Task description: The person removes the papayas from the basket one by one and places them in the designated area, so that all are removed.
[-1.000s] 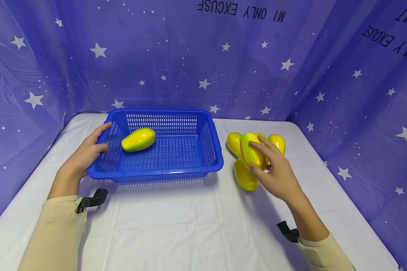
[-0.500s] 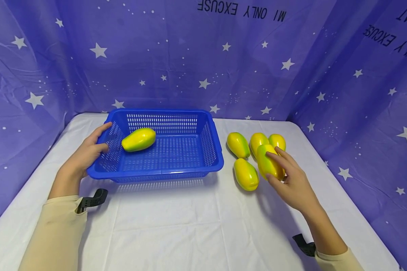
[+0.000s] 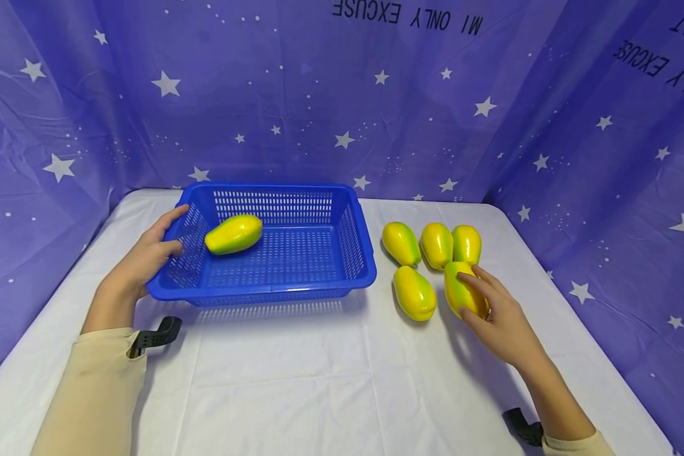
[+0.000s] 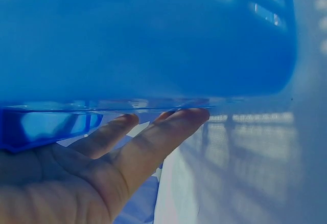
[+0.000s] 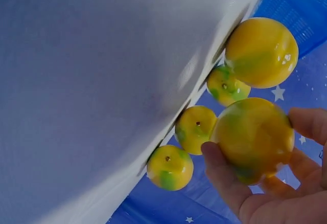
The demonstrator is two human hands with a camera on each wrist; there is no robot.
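Note:
My left hand [image 3: 148, 256] grips the left rim of a blue plastic basket [image 3: 268, 291], thumb over the rim. In the left wrist view, its fingers [image 4: 168, 134] reach the basket's outer wall [image 4: 153, 45]. One yellow-green papaya [image 3: 234, 234] lies on its side at the basket's left end. To the right, my right hand [image 3: 504, 323] holds another papaya [image 3: 462, 291] between thumb and fingers; the right wrist view shows this held papaya [image 5: 253, 139] close over the cloth. Left of it lies a papaya [image 3: 414, 293] on the table.
Behind the held fruit, a papaya [image 3: 401, 243], a second papaya [image 3: 436, 246] and a third papaya [image 3: 467, 244] form a row. White cloth covers the table [image 3: 296, 380]. A purple star-patterned curtain [image 3: 296, 95] stands behind and along both sides.
My right hand has moved right and toward the near edge with the papaya, away from over the other fruit, and lower. My left hand and the basket have stayed in place.

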